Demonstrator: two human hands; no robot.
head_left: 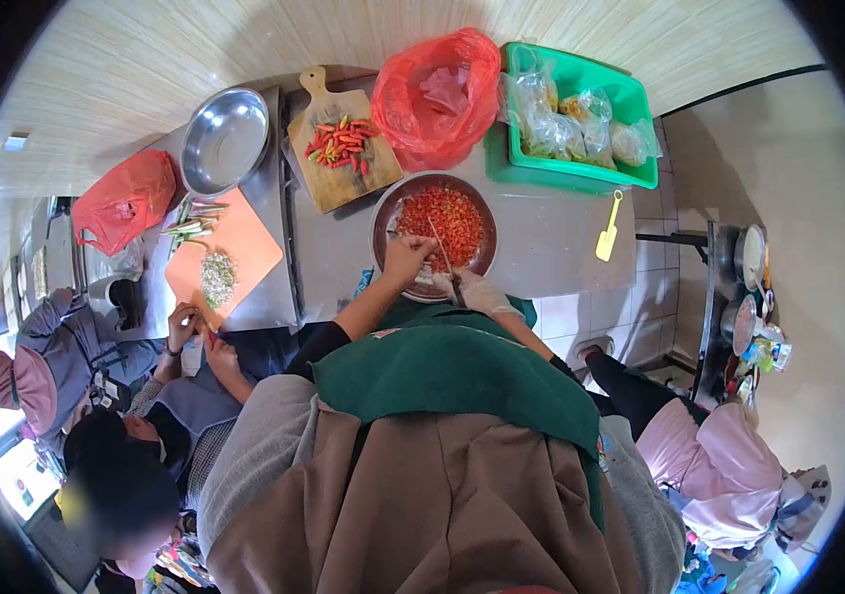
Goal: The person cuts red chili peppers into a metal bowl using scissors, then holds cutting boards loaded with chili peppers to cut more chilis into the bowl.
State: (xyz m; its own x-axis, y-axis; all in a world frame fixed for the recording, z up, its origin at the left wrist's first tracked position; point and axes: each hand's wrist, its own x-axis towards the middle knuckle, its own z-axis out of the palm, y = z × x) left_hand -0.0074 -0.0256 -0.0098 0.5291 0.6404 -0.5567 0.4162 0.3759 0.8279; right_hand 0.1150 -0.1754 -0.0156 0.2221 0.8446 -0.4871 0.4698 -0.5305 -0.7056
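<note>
Head view: the bowl (pixel 380 226) of chopped red pieces (pixel 464 226) sits on the surface (pixel 561 238) directly in front of both hands, most of its contents lying just beyond the fingertips. The gloved right hand (pixel 477 294), at the near rim, is closed around a knife (pixel 440 247) whose thin blade slants forward and left over the pieces. The bare left hand (pixel 410 259) reaches over the bowl's near-left side, fingers bent together just beside the blade; whether they pinch anything, I cannot tell. Whole chillies (pixel 341 144) lie on a wooden board (pixel 333 190) beyond the bowl, to its left.
</note>
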